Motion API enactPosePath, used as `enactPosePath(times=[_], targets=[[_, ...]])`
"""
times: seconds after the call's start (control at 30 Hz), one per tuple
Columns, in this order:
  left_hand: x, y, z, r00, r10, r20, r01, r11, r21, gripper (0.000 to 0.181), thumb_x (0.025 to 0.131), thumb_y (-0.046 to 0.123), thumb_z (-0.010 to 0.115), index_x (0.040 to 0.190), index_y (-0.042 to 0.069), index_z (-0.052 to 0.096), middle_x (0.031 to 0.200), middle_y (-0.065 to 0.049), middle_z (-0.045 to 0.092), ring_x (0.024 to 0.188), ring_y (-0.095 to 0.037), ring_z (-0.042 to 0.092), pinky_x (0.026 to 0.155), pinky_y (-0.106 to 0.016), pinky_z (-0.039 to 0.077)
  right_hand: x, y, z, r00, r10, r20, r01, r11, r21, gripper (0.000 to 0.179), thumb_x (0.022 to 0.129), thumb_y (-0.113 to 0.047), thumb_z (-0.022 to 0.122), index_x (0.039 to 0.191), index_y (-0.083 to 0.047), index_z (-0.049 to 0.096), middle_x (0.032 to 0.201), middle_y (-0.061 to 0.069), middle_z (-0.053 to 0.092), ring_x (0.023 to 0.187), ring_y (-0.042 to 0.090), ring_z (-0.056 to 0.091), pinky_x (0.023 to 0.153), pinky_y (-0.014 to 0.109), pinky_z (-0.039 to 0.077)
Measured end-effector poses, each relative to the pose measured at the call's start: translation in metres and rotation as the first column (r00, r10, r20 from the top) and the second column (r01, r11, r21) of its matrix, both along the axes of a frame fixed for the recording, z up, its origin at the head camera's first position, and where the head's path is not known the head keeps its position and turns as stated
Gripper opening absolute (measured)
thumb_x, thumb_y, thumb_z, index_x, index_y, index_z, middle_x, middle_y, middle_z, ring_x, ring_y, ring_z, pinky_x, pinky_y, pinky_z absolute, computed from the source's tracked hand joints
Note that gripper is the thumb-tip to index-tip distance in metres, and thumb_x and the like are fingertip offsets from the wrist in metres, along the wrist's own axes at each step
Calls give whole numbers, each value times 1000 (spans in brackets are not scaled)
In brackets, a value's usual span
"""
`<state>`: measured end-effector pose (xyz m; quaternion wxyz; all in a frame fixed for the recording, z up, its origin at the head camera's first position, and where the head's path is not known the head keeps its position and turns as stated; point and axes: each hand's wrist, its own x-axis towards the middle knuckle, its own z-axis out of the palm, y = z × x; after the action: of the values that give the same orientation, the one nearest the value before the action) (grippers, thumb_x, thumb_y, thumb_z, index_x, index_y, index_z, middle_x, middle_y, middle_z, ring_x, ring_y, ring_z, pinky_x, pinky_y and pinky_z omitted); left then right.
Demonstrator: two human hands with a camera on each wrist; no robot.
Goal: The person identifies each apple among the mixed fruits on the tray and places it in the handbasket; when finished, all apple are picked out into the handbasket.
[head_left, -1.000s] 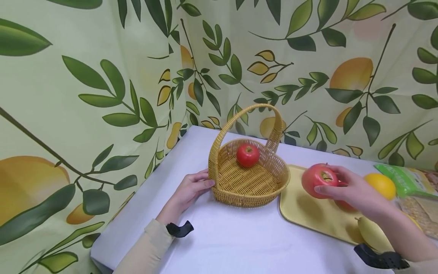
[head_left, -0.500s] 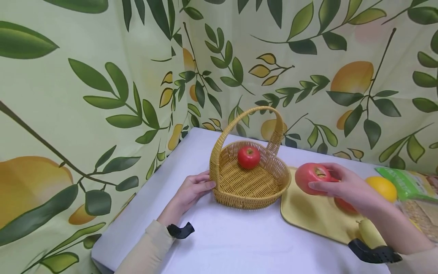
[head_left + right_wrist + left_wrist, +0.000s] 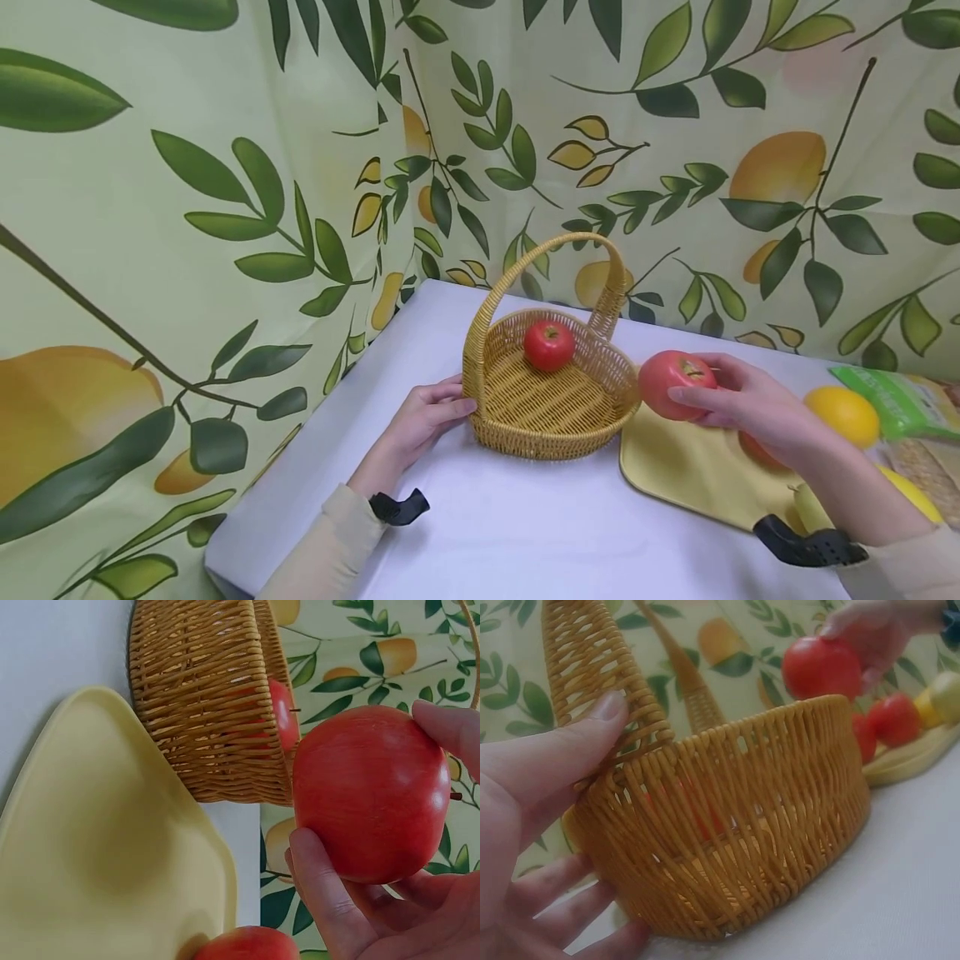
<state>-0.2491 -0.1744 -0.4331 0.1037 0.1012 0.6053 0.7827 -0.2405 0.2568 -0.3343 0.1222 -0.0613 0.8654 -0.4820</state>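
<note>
A wicker basket point(image 3: 555, 437) with a tall arched handle stands on the table, one red apple point(image 3: 549, 345) lying inside toward its back. My left hand point(image 3: 427, 417) holds the basket's left side, thumb over the foot of the handle and fingers against the woven wall point(image 3: 727, 847). Between thumb and fingers, my right hand point(image 3: 757, 408) grips another red apple point(image 3: 371, 793), raised just beyond the basket's right rim and above the yellow tray point(image 3: 675, 467). In the right wrist view this apple overlaps the basket's edge.
On the tray sit more red apples point(image 3: 895, 720), partly behind my right arm. An orange point(image 3: 843, 415), a yellow fruit point(image 3: 911, 493) and a pale pear-like fruit point(image 3: 810, 508) lie at the right. Beyond them is a green plastic package point(image 3: 885, 400). Fruit-patterned cloth backs the table.
My right hand has carried its apple leftward and slightly up, from over the tray to the basket's right rim. The left hand keeps its hold on the basket, which stays in place.
</note>
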Motion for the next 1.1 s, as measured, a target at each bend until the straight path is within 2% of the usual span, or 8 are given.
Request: enactPosePath(times=[0.53,0.83,1.0,1.1], targets=[[0,1,1,1000,8,9,-8,1000,-17,28,88,7,79,112,-6,74,158,-14,42,146,-30,38,106,-38,49,-5,-17,5,1000,18,2,-18,1000,21,83,97,-46,68,157,-2,29,144,23,49,120,36,52,89,42,57],[-1,2,0,1000,11,9,-11,1000,-14,27,89,7,79,112,-5,75,157,-14,44,145,-31,40,105,-39,50,-8,-25,2,999,39,24,-40,999,29,85,97,-49,68,158,-5,29,145,20,50,117,32,57,91,41,55],[-1,2,-1,1000,14,2,-14,1000,-15,27,88,8,79,112,-5,75,157,-14,43,145,-32,39,105,-40,50,-12,-32,6,998,59,33,-61,996,65,88,95,-55,66,160,-9,28,149,17,48,121,32,54,94,48,52],[-2,1,-1,1000,10,-2,-10,1000,-19,27,89,8,79,112,-5,75,157,-15,43,145,-32,40,105,-40,50,-13,-38,9,998,60,25,-62,995,74,88,95,-56,67,160,-10,29,150,17,47,119,32,56,93,48,52]])
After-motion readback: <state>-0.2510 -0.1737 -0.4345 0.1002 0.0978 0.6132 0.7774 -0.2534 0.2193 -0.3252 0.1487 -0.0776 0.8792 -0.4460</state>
